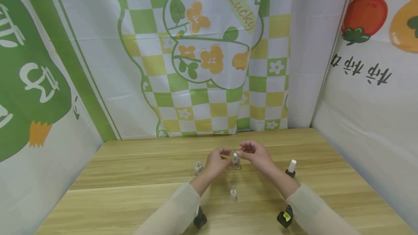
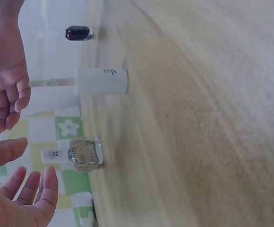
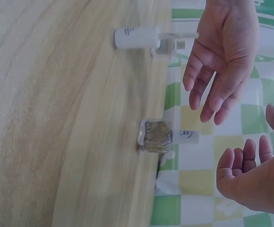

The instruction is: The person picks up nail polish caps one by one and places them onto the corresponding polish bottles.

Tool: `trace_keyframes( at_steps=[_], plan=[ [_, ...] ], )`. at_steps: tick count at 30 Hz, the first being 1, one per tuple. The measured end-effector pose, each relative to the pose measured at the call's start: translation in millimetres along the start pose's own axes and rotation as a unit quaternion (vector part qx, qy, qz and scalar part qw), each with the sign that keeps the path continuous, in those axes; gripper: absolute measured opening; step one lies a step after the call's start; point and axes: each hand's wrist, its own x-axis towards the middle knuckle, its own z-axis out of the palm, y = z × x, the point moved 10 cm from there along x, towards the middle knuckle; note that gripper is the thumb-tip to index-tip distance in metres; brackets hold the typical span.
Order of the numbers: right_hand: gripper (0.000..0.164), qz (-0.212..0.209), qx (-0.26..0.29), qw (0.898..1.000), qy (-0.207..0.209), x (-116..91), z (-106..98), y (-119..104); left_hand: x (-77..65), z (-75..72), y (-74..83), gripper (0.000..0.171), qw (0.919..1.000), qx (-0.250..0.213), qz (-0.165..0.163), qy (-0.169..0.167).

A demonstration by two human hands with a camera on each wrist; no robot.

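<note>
A small nail polish bottle [image 1: 235, 163] filled with glitter and topped with a white cap stands upright between my two hands. My left hand [image 1: 217, 161] is at its left, fingers relaxed and loosely bent. On the other side, my right hand [image 1: 257, 153] is held with its palm facing inward. Both wrist views show gaps between the bottle [image 2: 85, 154] and the fingers, so neither hand grips it. Closer to me, a separate white brush cap [image 1: 233, 194] stands on its top end, its brush [image 2: 52, 82] pointing up.
An uncapped clear polish bottle [image 1: 198, 168] stands to the left. At the right is a dark polish bottle [image 1: 291, 169] with a white cap. Everything stands on a wooden table [image 1: 147, 198], with a checked cloth [image 1: 209, 110] hanging behind it.
</note>
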Motion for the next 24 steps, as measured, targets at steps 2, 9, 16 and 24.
trace_keyframes(
  at_steps=[2,9,16,24],
  plan=[
    [0.036,-0.008,0.000,1.000,-0.007,-3,1,-4,-2.2,-1.6,3.7,0.039,1.0000,-0.005,0.005,-0.002],
    [0.038,-0.019,0.002,1.000,-0.018,-20,-2,-16,-11.4,-12.7,14.5,0.035,0.9995,-0.019,0.026,-0.009],
    [0.038,-0.029,-0.005,0.999,-0.034,-34,-7,-22,-20.9,-31.8,22.1,0.034,0.9989,-0.029,0.036,-0.005],
    [0.036,-0.035,-0.024,0.998,-0.049,-49,-7,-22,-28.6,-56.2,24.0,0.034,0.9984,-0.038,0.042,0.005]
  ],
)
